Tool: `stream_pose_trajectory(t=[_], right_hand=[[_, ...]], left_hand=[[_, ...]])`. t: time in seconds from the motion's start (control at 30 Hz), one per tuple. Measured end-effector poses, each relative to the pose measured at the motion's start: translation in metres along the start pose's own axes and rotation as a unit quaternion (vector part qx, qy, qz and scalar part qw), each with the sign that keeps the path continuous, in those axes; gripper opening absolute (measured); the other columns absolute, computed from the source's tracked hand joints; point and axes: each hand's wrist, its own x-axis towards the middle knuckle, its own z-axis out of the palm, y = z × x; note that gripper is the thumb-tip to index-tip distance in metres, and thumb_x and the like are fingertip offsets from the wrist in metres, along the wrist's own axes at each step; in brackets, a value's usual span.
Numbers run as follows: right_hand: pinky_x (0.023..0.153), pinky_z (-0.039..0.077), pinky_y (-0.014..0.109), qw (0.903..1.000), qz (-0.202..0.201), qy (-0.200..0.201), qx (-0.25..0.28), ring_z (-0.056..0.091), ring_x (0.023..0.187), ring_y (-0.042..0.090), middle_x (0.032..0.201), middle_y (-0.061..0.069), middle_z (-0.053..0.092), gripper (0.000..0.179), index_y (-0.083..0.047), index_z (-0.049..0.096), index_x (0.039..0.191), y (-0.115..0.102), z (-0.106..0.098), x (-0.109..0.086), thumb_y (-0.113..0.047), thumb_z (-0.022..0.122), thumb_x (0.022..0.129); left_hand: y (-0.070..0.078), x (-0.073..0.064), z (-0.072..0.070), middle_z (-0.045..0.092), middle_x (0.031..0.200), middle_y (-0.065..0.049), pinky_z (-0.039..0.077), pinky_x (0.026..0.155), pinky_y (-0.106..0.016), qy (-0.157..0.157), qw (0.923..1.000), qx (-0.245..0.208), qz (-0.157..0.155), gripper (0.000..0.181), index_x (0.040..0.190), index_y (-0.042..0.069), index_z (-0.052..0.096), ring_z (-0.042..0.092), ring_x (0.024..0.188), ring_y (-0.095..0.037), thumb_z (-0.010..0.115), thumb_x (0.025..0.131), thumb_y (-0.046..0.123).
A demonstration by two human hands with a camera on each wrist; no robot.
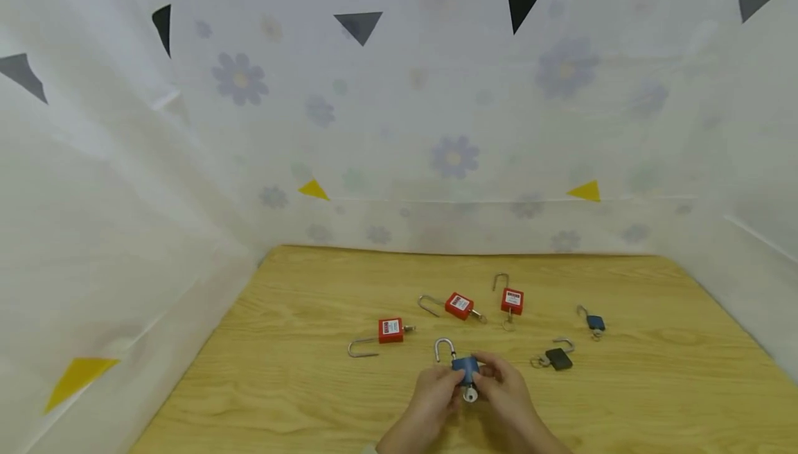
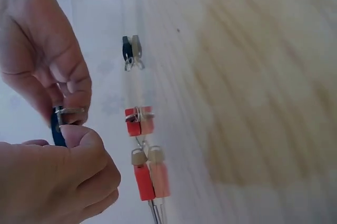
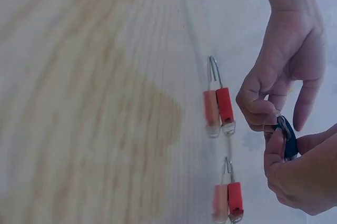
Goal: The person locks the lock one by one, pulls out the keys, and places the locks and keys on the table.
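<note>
Just above the table's near part, a blue padlock (image 1: 465, 367) is held between both hands, its silver shackle swung out and up to the left. A key (image 1: 470, 394) with a round head hangs at its lower end. From the left side my left hand (image 1: 433, 394) pinches the padlock body, thumb on its front face. My right hand (image 1: 505, 390) grips the other side with thumb and curled fingers. In the left wrist view the padlock (image 2: 59, 133) shows edge-on between the hands; in the right wrist view the padlock (image 3: 290, 138) is partly covered by fingers.
Three red padlocks with open shackles and keys lie beyond the hands: left (image 1: 391, 330), middle (image 1: 459, 306) and right (image 1: 512, 300). To the right lie a black padlock (image 1: 559, 359) and a small blue padlock (image 1: 595, 323). A flowered white curtain (image 1: 399, 107) surrounds the wooden table (image 1: 280, 385).
</note>
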Motion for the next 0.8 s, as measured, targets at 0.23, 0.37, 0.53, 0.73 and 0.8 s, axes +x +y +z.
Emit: stream_pose_trajectory(t=[0.23, 0.37, 0.53, 0.73, 0.8], right_hand=[[0.067, 0.051, 0.024, 0.9984, -0.03, -0.031, 0.036, 0.059, 0.078, 0.008, 0.099, 0.011, 0.056, 0.038, 0.011, 0.042, 0.124, -0.002, -0.002, -0.024, -0.001, 0.053, 0.09], [0.067, 0.051, 0.022, 0.9963, -0.048, -0.046, 0.054, 0.058, 0.077, 0.005, 0.1, 0.008, 0.056, 0.04, 0.012, 0.039, 0.125, -0.001, -0.003, -0.032, -0.003, 0.053, 0.091], [0.064, 0.049, 0.022, 0.9959, -0.034, -0.051, 0.066, 0.056, 0.071, 0.007, 0.093, 0.001, 0.056, 0.038, 0.012, 0.043, 0.123, 0.0, -0.005, -0.035, -0.009, 0.053, 0.092], [0.058, 0.044, 0.022, 0.9931, -0.047, -0.029, 0.104, 0.049, 0.066, 0.008, 0.085, -0.004, 0.056, 0.033, 0.002, 0.058, 0.108, -0.004, -0.015, -0.025, -0.026, 0.042, 0.1], [0.062, 0.045, 0.021, 0.9894, -0.067, -0.064, 0.112, 0.049, 0.071, 0.007, 0.091, -0.005, 0.057, 0.032, -0.006, 0.06, 0.11, -0.006, -0.02, -0.02, -0.028, 0.039, 0.1]], left_hand=[[0.001, -0.01, -0.008, 0.049, 0.065, 0.006, 0.039, 0.057, -0.018, -0.019, 0.9973, 0.069, 0.016, 0.025, 0.086, -0.005, 0.065, 0.044, 0.06, -0.005, 0.061, 0.09, 0.019], [0.005, -0.015, -0.013, 0.053, 0.069, 0.006, 0.041, 0.06, -0.02, -0.033, 0.9956, 0.088, 0.005, 0.026, 0.092, -0.004, 0.067, 0.047, 0.063, -0.006, 0.062, 0.089, 0.021], [0.006, -0.022, -0.016, 0.053, 0.068, 0.007, 0.041, 0.06, -0.02, -0.042, 0.995, 0.091, -0.004, 0.026, 0.092, -0.005, 0.067, 0.046, 0.062, -0.007, 0.061, 0.09, 0.02], [0.009, -0.034, -0.016, 0.052, 0.066, 0.005, 0.04, 0.058, -0.018, -0.084, 0.9926, 0.088, 0.003, 0.029, 0.093, -0.008, 0.065, 0.046, 0.061, -0.007, 0.059, 0.091, 0.021], [0.01, -0.037, -0.015, 0.052, 0.066, 0.006, 0.04, 0.059, -0.017, -0.103, 0.9907, 0.089, 0.004, 0.03, 0.095, -0.008, 0.065, 0.046, 0.061, -0.007, 0.058, 0.092, 0.021]])
